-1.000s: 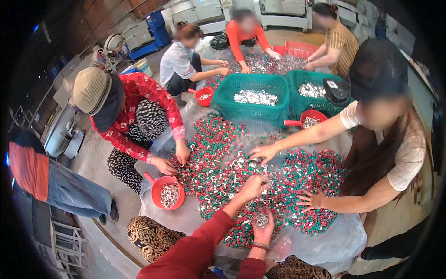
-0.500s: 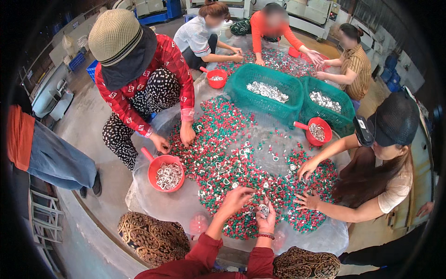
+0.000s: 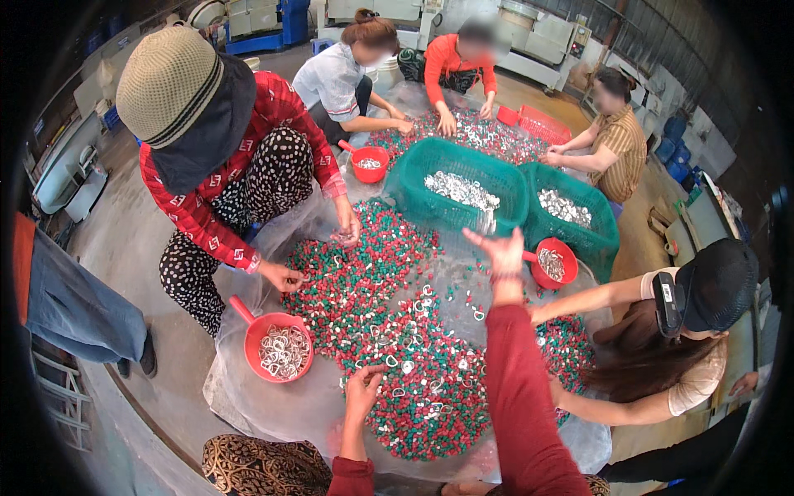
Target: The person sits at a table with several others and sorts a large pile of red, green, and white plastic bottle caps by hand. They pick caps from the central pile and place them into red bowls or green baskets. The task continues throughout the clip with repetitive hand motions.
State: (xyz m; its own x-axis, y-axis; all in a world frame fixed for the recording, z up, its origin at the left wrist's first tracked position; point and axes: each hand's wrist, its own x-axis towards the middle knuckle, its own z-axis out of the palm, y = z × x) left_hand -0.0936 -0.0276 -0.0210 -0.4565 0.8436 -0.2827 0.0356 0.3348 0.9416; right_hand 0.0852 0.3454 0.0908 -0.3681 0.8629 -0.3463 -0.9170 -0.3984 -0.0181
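My right arm reaches forward across the sheet. My right hand (image 3: 499, 255) is open, palm up with fingers spread, at the near side of a green plastic basket (image 3: 405, 198). A blurred cluster of silver metal pieces (image 3: 485, 220) is in the air between my fingertips and the basket. Silver ring-like metal parts (image 3: 461, 191) lie inside it. My left hand (image 3: 361, 395) is low over the near-left edge of a pile of small red, green and white pieces (image 3: 426, 413). Its fingers are drawn together; anything between them is too small to tell. Loose metal rings (image 3: 408, 366) lie on the pile.
A red scoop (image 3: 248, 343) of metal rings stands at left, others (image 3: 368, 176) (image 3: 539, 276) farther off. A second green basket (image 3: 608, 240) adjoins the first. Co-workers squat around the sheet; one co-worker's arms (image 3: 612, 299) reach in from the right, beside my right arm.
My right hand has swung from the near pile, where it held metal rings, forward to the green basket, and its fingers have opened. My left hand has shifted left and nearer me.
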